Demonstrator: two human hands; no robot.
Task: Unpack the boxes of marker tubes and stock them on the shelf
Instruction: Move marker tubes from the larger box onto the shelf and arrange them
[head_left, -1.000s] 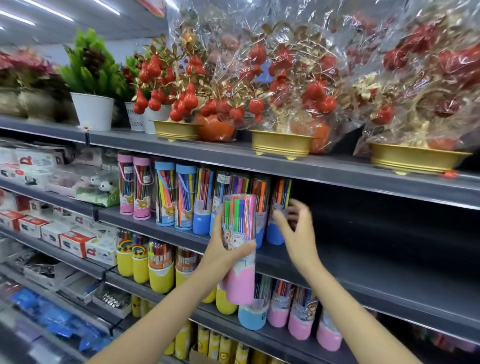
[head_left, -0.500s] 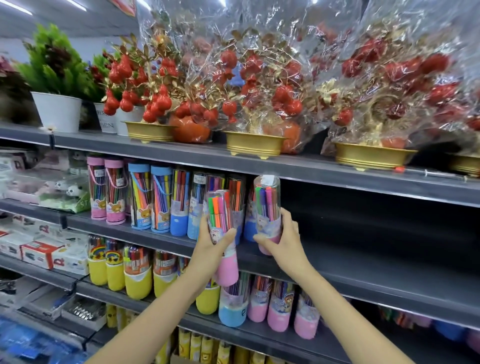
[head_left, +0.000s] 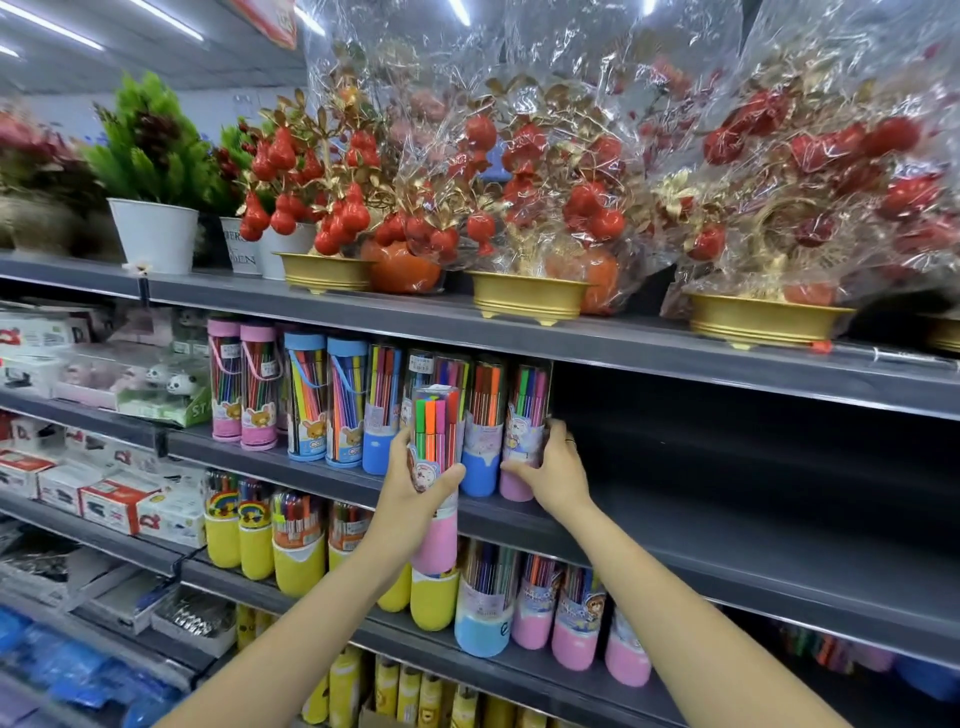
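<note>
- The left hand (head_left: 415, 486) grips a pink tube (head_left: 435, 480) of markers around its middle, thumb across the front, holding it upright in the air in front of the shelf (head_left: 727, 525), not resting on anything.
- The right hand (head_left: 553, 475) curls its fingers around a second pink tube (head_left: 525, 431), which stands upright on the shelf at the right end of the row, thumb at its base.
- The two tubes are near each other but apart; a blue tube (head_left: 480, 431) on the shelf shows between them.
- The row (head_left: 322, 400) runs left from the right hand: blue-based tubes, taller blue-capped ones, then pink-capped ones at the far left.
- To the right of the right hand the shelf is bare dark board, and its back is in shadow.
- The shelf below (head_left: 519, 670) carries yellow tubes (head_left: 298, 551) on the left and blue and pink ones on the right; the held tube covers some of them.
- Lower still, yellow packs (head_left: 387, 686) are cut off by the bottom edge.
- To the left, shelves hold white and red boxes (head_left: 117, 501); their print is too small to read.
- The top shelf (head_left: 519, 332) carries gold bowls (head_left: 532, 299) of red fruit ornaments wrapped in clear film, and white pots (head_left: 155, 236) of green plants.
- Ceiling strip lights (head_left: 52, 23) run overhead; this is a shop aisle.
</note>
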